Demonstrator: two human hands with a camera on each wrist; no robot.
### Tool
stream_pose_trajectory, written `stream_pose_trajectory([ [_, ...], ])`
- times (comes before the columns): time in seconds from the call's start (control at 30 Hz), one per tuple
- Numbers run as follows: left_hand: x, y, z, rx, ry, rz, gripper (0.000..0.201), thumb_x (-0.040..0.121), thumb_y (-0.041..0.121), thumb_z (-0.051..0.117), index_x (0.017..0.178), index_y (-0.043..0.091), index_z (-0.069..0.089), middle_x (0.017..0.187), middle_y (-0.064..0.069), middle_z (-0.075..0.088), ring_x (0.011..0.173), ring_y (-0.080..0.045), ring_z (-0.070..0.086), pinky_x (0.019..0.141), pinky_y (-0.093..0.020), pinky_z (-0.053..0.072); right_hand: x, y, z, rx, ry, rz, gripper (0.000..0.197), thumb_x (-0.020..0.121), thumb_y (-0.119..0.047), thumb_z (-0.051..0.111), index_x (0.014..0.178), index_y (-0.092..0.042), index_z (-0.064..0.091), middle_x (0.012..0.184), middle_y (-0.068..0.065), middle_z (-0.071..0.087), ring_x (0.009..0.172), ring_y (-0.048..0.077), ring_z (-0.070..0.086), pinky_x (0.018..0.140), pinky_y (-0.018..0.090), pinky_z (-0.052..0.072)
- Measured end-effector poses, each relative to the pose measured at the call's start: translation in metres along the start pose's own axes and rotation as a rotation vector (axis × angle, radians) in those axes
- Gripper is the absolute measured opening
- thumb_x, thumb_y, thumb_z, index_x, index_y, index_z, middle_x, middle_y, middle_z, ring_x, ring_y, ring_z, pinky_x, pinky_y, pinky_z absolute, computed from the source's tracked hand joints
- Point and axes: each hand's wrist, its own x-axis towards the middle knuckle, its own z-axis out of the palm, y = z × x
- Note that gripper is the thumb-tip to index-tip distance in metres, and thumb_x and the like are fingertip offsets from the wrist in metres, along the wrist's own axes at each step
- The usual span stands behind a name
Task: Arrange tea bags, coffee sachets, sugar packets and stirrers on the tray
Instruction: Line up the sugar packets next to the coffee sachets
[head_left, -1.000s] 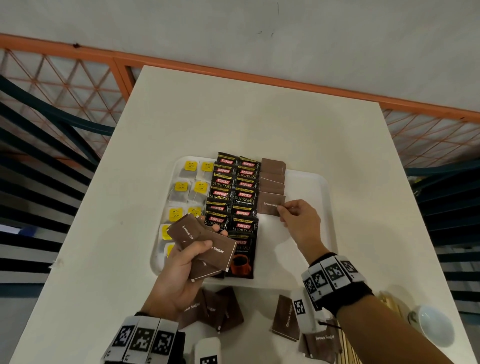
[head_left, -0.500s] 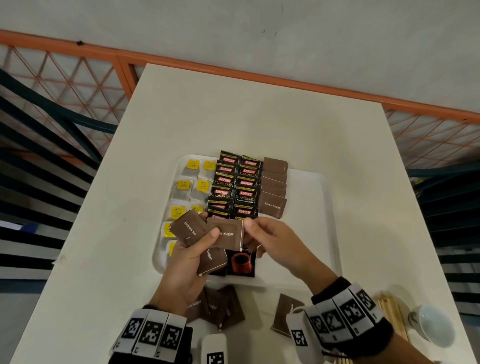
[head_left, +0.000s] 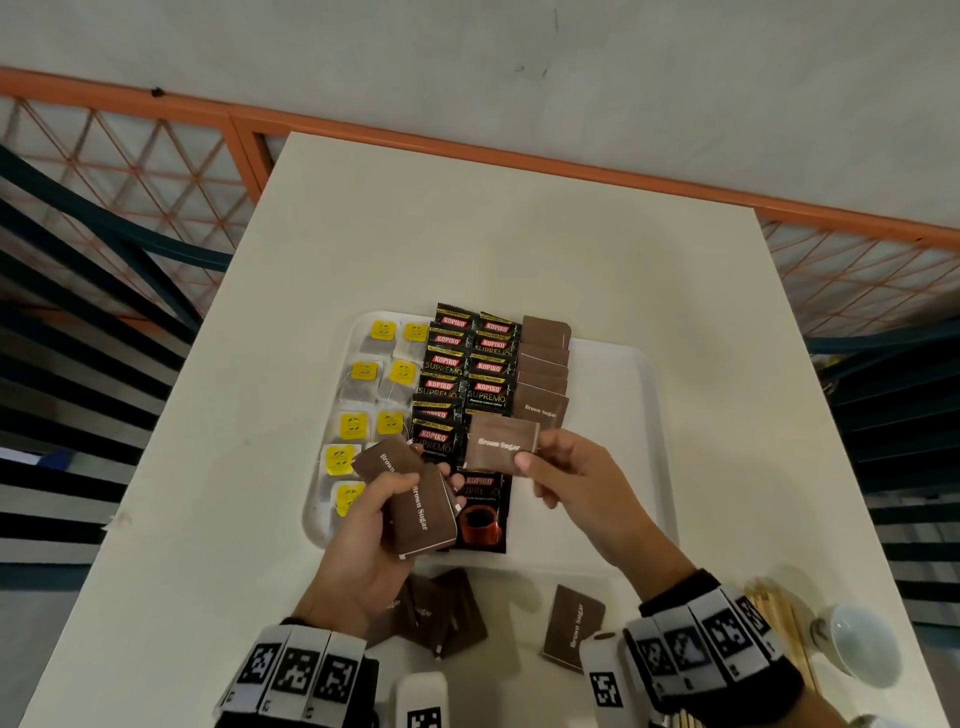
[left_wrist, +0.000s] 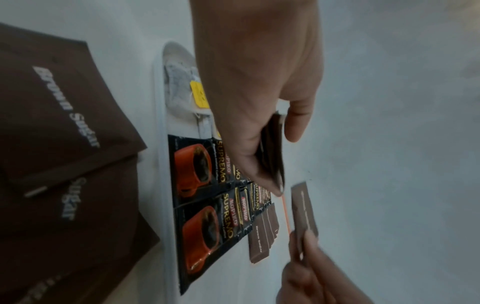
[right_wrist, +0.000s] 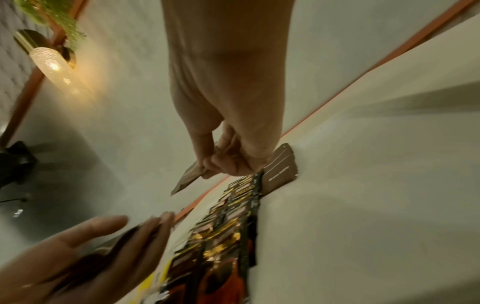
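your right hand (head_left: 566, 483) pinches one sugar packet (head_left: 501, 446) by its edge above the tray (head_left: 613, 467); your left hand (head_left: 374, 525) grips a small stack (head_left: 415, 499). they look light, thin and slippery, so hold them by the edges.

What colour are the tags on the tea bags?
Yellow tags on the tea bags, clearest in the head view.

White tray (head_left: 613, 395) holds yellow-tagged tea bags (head_left: 363, 395), black coffee sachets (head_left: 467, 374), brown sugar packets (head_left: 543, 364) — in columns.
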Motion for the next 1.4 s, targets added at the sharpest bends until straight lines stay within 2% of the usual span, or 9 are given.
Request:
stream_pose_trajectory([
  [0.07,-0.003,0.002,0.002,-0.027,-0.030,0.010,0.038,0.082,0.005,0.040,0.074,0.010,0.077,0.084,-0.013,0.072,0.079,-0.024,0.071,0.079,-0.037,0.055,0.006,0.009,-0.011,-0.018,0.127,0.030,0.014,0.087,-0.011,0.060,0.101,-0.010,0.064,0.071,-0.003,0.064,0.056,0.008,0.049,0.053,0.019,0.041],
  [0.17,-0.004,0.003,0.002,-0.043,-0.027,0.018,0.036,0.080,-0.001,0.038,0.092,0.009,0.070,0.096,-0.015,0.070,0.086,-0.027,0.070,0.081,-0.040,0.054,0.016,0.020,-0.025,-0.052,0.246,0.076,0.014,0.087,-0.010,0.060,0.100,-0.009,0.063,0.079,0.003,0.066,0.059,0.012,0.050,0.056,0.023,0.042],
  [0.33,-0.003,0.001,0.003,0.030,0.000,0.041,0.036,0.086,-0.005,0.040,0.116,0.010,0.053,0.103,-0.014,0.070,0.090,-0.027,0.071,0.066,-0.034,0.059,0.034,0.030,-0.031,-0.045,0.306,0.115,0.010,0.087,-0.008,0.060,0.097,-0.009,0.061,0.078,0.004,0.064,0.060,0.014,0.052,0.056,0.022,0.043],
  [0.47,-0.003,-0.001,0.003,0.105,0.078,0.051,0.031,0.086,-0.003,0.048,0.110,0.014,0.059,0.099,-0.012,0.071,0.082,-0.020,0.072,0.057,-0.025,0.056,0.049,0.035,-0.029,-0.095,0.306,0.123,0.013,0.084,-0.009,0.064,0.076,-0.018,0.060,0.069,0.002,0.060,0.060,0.017,0.051,0.058,0.027,0.044],
  [0.63,-0.005,-0.002,0.004,0.138,0.100,0.082,0.027,0.086,-0.003,0.052,0.099,0.019,0.061,0.080,-0.004,0.072,0.063,-0.012,0.069,0.039,-0.019,0.046,0.061,0.040,-0.025,-0.197,0.366,0.136,0.018,0.079,-0.019,0.071,0.072,-0.023,0.055,0.078,0.004,0.065,0.075,0.022,0.057,0.079,0.039,0.051],
  [1.03,-0.004,-0.006,0.005,0.172,0.094,0.130,0.020,0.081,0.001,0.059,0.095,0.014,0.064,0.082,-0.003,0.075,0.073,-0.014,0.071,0.060,-0.025,0.057,0.046,0.025,-0.013,-0.314,0.457,0.089,0.035,0.084,-0.027,0.066,0.108,-0.012,0.046,0.088,0.005,0.056,0.075,0.015,0.051,0.056,0.016,0.035],
  [1.13,-0.004,-0.007,0.005,0.171,0.094,0.145,0.024,0.077,0.004,0.061,0.099,0.013,0.063,0.081,-0.003,0.075,0.073,-0.014,0.071,0.060,-0.024,0.057,0.028,0.011,-0.001,-0.323,0.350,0.041,0.020,0.088,-0.030,0.059,0.101,-0.017,0.050,0.086,-0.002,0.056,0.076,0.010,0.052,0.060,0.014,0.036],
  [1.27,-0.002,-0.009,0.006,0.188,0.084,0.163,0.033,0.067,0.011,0.065,0.099,0.011,0.064,0.085,-0.005,0.075,0.076,-0.016,0.071,0.063,-0.024,0.057,-0.003,-0.008,0.021,-0.273,-0.044,0.013,0.024,0.092,-0.041,0.047,0.097,-0.020,0.057,0.083,-0.007,0.059,0.075,0.008,0.055,0.064,0.016,0.039],
  [1.4,0.000,-0.010,0.004,0.208,0.093,0.159,0.039,0.066,0.015,0.067,0.104,0.006,0.065,0.094,-0.014,0.073,0.084,-0.023,0.070,0.070,-0.029,0.058,-0.017,-0.007,0.034,-0.136,-0.184,0.005,0.009,0.088,-0.028,0.060,0.092,-0.021,0.059,0.083,-0.002,0.066,0.071,0.007,0.062,0.065,0.021,0.053],
])
